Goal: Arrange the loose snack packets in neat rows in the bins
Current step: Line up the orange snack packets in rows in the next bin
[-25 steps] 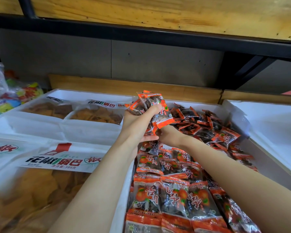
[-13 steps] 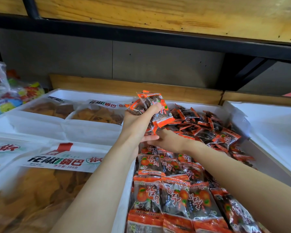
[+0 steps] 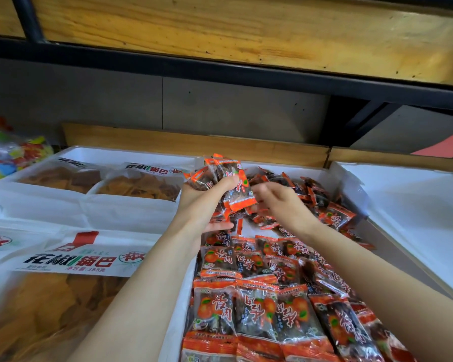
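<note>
Head view | left hand (image 3: 207,194): gripped fanned bundle of packets (image 3: 228,178), held above bin (image 3: 179,296), probably gathered for squaring up | right hand (image 3: 280,205): at bundle's edge, fingers blurred, grip not determinable, probably to draw one packet | neat rows (image 3: 259,304): laid flat at bin's near end | loose heap (image 3: 311,194): far end, unsorted

Shop, snack bins (image 3: 249,167), wooden shelving (image 3: 220,30)

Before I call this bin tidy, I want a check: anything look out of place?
Yes. At the far end of the bin, orange snack packets lie in a loose heap, tilted every way, unlike the neat rows nearer.
</note>
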Tool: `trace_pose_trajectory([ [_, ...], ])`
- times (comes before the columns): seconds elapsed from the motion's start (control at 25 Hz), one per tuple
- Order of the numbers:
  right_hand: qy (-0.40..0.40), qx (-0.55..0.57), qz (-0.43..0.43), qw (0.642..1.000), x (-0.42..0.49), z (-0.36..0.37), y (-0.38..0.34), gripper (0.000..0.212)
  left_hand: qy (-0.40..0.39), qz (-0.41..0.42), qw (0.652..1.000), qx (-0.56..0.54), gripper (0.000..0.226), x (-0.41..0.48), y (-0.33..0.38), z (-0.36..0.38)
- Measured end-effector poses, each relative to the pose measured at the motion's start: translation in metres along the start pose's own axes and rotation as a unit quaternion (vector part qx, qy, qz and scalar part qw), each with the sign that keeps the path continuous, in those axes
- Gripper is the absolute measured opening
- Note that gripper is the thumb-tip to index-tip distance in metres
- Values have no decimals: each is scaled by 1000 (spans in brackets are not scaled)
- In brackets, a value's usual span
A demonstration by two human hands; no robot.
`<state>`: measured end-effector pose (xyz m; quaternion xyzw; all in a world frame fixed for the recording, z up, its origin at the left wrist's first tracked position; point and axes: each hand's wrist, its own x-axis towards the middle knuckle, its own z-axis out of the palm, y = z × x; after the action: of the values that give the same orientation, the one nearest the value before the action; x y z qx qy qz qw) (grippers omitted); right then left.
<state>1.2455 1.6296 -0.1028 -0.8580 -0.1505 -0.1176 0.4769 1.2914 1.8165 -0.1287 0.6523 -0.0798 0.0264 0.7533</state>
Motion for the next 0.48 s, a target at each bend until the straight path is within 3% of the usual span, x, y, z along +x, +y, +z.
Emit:
trace_pose_trajectory([
  [0.08, -28, 162, 17, 986, -15, -8, -25, 34, -17, 25, 999, -32, 12, -50, 19, 14],
  [0.12, -50, 161, 9, 986, -22, -10, -32, 33, -9, 19, 999, -25, 9, -64, 26, 20],
  [0.24, -61, 144, 6, 988, -30, -14, -35, 23, -42, 5, 999, -9, 37, -99, 43, 38],
  [0.32, -77, 190, 31, 978, -30, -18, -31, 18, -51, -2, 999, -13, 42, -97, 44, 43],
  [0.4, -109, 284, 58, 951, -29, -20, -28, 14, -15, -16, 999, -34, 34, -98, 48, 44],
  [0.48, -84, 407, 93, 905, -26, -23, -25, 8, 15, 1, 998, -53, 24, -97, 46, 43],
])
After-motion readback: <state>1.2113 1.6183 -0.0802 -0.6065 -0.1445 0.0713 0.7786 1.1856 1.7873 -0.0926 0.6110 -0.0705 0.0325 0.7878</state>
